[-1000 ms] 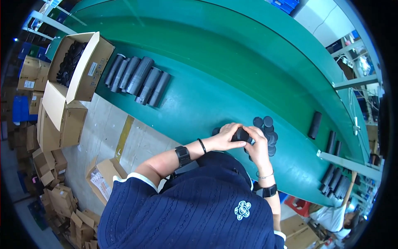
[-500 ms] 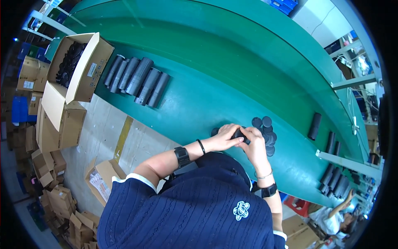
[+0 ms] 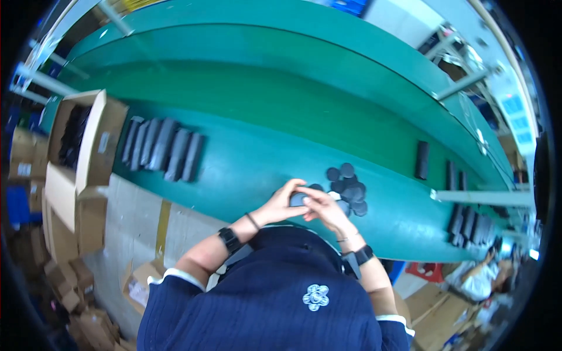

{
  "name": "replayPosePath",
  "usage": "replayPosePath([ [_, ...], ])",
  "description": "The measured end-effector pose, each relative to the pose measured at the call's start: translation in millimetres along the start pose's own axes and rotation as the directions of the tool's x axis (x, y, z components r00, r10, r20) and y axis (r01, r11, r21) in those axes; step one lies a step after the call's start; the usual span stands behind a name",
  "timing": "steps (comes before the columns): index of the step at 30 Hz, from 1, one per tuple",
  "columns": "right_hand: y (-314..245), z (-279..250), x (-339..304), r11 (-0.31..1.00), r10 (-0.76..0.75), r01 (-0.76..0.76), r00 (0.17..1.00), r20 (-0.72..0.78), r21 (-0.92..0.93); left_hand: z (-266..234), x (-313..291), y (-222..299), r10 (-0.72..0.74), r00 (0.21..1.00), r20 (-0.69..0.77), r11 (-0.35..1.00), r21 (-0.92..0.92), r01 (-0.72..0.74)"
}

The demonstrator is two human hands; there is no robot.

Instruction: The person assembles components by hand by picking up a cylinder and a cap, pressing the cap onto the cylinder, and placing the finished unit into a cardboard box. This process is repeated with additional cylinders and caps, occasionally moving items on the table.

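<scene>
Just in front of my body, over the green work surface (image 3: pixel 263 169), my left hand (image 3: pixel 282 206) is curled around a dark round piece (image 3: pixel 298 199) with a smooth grey-looking face. My right hand (image 3: pixel 328 212) meets it from the right, its fingers bent against the piece's edge; motion blur softens them. Close beyond my right hand lies a loose pile of black discs (image 3: pixel 352 191), some overlapping. Another dark disc (image 3: pixel 317 187) shows just past my fingertips. Part of the held piece is hidden by my fingers.
Several black ribbed cylinders (image 3: pixel 167 146) lie side by side at the left. An open carton (image 3: pixel 111 137) of black parts stands at the far left. A lone black cylinder (image 3: pixel 422 160) is at right, near a metal bar (image 3: pixel 486 198) and more cylinders (image 3: pixel 468 225). Another person (image 3: pixel 477 278) sits far right.
My view has turned, so the bench contents appear shifted left. The piece in my hands now shows its round face, and my right hand's fingers have loosened and spread somewhat.
</scene>
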State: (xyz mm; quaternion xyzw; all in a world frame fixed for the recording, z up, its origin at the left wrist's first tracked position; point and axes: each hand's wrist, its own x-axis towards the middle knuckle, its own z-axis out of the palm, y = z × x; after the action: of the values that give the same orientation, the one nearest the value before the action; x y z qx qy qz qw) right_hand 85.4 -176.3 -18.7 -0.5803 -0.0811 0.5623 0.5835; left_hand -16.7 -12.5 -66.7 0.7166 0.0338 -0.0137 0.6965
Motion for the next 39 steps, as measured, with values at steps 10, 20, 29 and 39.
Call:
replayPosePath([
  [10, -3.2, 3.7, 3.2, 1.000, 0.000, -0.001, 0.999, 0.035, 0.027, -1.9, -1.0, 26.0, -0.113, 0.991, 0.068, 0.980, -0.158, 0.122],
  [20, 10.7, 2.8, 0.2, 0.997, -0.076, 0.076, 0.997, -0.034, 0.013, 4.5, -3.1, 15.8, -0.100, 0.993, 0.057, 0.991, -0.078, 0.104],
  [29, 10.4, -1.4, 17.6, 0.987, -0.160, 0.159, 0.975, -0.152, -0.020, 10.3, 14.1, 40.0, -0.208, 0.977, -0.055, 0.946, -0.267, 0.186],
  [39, 36.9, -22.2, 15.8, 0.722, -0.496, 0.482, 0.861, 0.113, -0.496, -28.8, 32.0, 29.6, -0.382, 0.918, -0.103, 0.326, -0.945, 0.029],
])
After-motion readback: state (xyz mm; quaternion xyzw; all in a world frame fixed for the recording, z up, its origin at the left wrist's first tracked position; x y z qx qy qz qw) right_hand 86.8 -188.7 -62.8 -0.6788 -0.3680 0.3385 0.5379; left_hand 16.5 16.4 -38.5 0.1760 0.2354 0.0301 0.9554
